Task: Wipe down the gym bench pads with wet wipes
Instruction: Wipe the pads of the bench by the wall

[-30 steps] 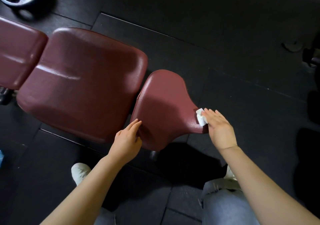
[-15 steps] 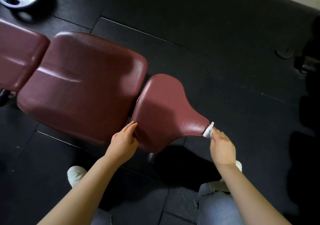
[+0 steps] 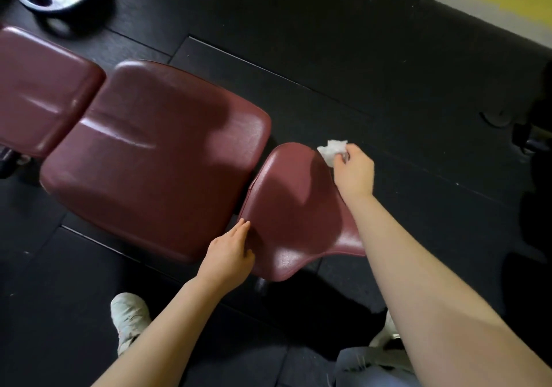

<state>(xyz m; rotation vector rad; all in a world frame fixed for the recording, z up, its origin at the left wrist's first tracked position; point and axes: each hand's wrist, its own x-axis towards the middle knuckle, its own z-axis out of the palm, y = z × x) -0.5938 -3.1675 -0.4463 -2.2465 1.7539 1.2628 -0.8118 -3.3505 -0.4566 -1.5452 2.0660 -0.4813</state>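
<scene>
Risk assessment runs from the largest surface down: I judge that the broad middle pad (image 3: 155,159) and the back pad (image 3: 38,88) at far left could be left unwiped or streaked, because the wet wipe (image 3: 333,149) is now bunched into a small wad that covers little area per pass and may be drying. On the small tapered seat pad (image 3: 295,207), the wad sits at the far edge, at the rim or just above it, so I expect a stroke from there could slide off the rim and miss the top face. The right hand (image 3: 354,171) pinches the wipe between curled fingers; a loose pinch could drop it onto the black floor mat (image 3: 328,58) and soil it. The left hand (image 3: 228,253) lies with straight fingers pressed against the near side of the seat pad, holding nothing. Compared with half a second ago, the right hand has travelled from the narrow tip of the seat pad to its far edge, while the left hand stays put.
</scene>
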